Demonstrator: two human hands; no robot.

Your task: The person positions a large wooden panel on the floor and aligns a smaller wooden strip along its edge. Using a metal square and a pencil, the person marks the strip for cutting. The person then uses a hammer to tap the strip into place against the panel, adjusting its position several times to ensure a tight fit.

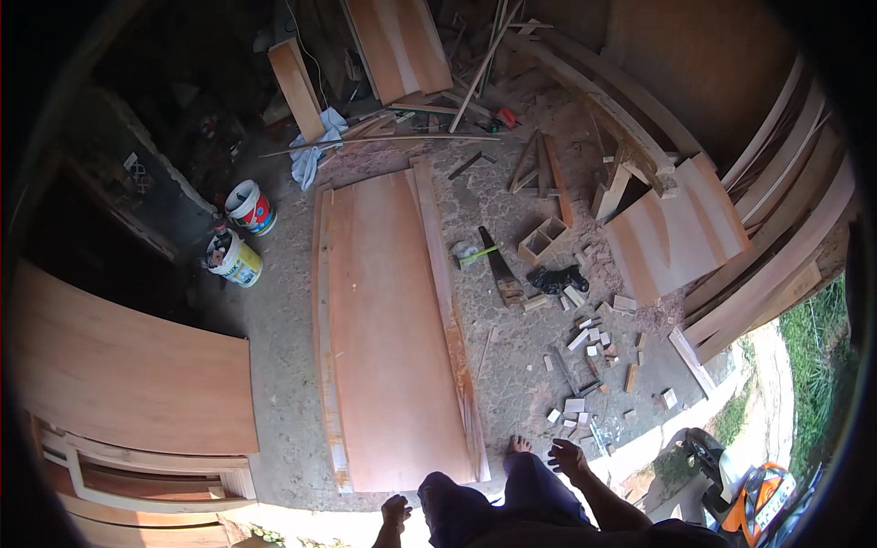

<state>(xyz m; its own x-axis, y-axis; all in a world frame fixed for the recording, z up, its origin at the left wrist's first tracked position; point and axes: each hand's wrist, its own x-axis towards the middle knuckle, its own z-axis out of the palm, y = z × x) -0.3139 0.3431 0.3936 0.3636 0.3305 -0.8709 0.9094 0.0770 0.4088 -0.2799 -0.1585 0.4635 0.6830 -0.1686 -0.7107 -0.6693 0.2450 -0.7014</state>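
Note:
A long reddish plywood panel (388, 310) lies between two wooden side boards on the floor in front of me. My left hand (396, 511) hangs beside my left knee, near the panel's lower end. Its fingers look curled together, with nothing visible in them. My right hand (568, 458) hovers to the right of my right knee, fingers apart and holding nothing. Closest to it are several small wood blocks (574, 405) scattered on the floor. A metal clamp (568, 373) lies among them. Neither hand touches the panel.
Beyond the blocks lie a handsaw (501, 265), an open wooden box (544, 240) and a black bag (558, 279). Two paint buckets (239, 260) stand left. A plywood sheet (678, 228) leans at right; another sheet (137, 361) lies at left. A motorcycle (758, 498) stands lower right.

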